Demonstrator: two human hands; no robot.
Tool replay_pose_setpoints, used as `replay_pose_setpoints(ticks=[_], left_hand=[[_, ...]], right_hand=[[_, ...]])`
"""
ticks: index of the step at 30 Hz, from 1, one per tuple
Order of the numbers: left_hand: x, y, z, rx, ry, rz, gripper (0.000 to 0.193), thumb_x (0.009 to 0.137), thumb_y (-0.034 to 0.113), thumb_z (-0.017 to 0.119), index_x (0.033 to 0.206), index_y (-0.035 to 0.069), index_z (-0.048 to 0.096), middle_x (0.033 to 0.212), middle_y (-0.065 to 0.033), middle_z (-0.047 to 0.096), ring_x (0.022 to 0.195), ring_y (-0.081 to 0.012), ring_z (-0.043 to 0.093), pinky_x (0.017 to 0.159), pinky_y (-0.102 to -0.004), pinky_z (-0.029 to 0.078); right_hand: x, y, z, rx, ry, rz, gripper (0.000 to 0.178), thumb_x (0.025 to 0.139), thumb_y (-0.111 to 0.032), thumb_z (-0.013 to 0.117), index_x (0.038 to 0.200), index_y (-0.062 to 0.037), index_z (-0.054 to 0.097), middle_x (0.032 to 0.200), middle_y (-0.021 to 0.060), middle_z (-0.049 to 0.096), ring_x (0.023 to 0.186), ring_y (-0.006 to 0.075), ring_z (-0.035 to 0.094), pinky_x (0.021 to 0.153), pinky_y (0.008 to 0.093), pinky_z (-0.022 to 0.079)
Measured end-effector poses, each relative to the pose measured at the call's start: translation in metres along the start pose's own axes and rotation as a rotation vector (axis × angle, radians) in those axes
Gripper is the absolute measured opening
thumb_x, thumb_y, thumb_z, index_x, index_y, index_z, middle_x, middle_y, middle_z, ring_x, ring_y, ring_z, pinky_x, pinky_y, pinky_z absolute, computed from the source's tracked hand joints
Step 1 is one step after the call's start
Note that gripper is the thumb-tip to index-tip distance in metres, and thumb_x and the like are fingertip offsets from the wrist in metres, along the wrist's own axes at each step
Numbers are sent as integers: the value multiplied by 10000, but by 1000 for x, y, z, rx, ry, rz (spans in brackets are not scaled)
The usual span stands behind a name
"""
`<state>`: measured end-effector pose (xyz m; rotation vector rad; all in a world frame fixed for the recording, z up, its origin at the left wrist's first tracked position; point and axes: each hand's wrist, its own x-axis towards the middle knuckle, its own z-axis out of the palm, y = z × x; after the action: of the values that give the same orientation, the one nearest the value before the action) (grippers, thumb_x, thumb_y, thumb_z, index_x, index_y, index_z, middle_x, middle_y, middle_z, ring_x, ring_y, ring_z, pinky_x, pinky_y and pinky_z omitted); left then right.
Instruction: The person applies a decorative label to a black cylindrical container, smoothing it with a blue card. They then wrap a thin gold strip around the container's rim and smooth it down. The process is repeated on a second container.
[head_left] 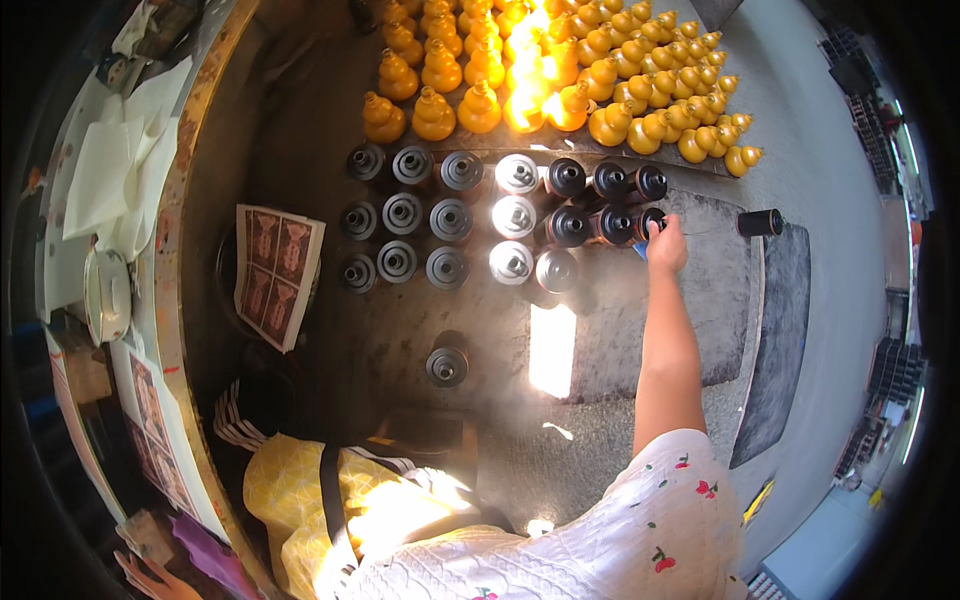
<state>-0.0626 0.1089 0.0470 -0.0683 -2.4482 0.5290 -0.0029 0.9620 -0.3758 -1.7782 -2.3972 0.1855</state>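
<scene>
My right hand reaches forward and is closed round a dark bottle-shaped piece at the right end of a row. A bit of blue shows beside its fingers; what that belongs to is hidden. Several like pieces with round stepped tops, such as a grey one and a black one, stand upright in rows to its left. One more piece stands alone nearer to me. At the lower left edge, my left hand lies with fingers apart by a purple cloth, partly cut off.
Many glossy yellow gourd-shaped pieces stand in rows behind. A black cylinder lies at the right, near a dark mat. On the left are a printed picture sheet and a table with papers and a white dish.
</scene>
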Motion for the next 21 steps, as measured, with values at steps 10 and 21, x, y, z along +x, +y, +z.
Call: replay_pose_setpoints(ticks=[10,21], left_hand=[[-29,-2,-10,-87,115,-128,582,1008,416,563,1340,-59,519,1135,-230,613,1002,-398,578,887,-518,451],[-17,18,22,-311,176,-41,655,996,467,546,1409,-38,478,1386,-262,532,1241,-468,506,1055,-575,348]], right_hand=[[-308,-55,-15,461,-403,-1026,402,882,-329,685,1189,-78,622,1008,111,681,876,281,654,793,388,530],[-370,-83,-5,367,-498,-866,205,893,-273,648,999,-105,596,929,85,654,800,294,647,687,426,522]])
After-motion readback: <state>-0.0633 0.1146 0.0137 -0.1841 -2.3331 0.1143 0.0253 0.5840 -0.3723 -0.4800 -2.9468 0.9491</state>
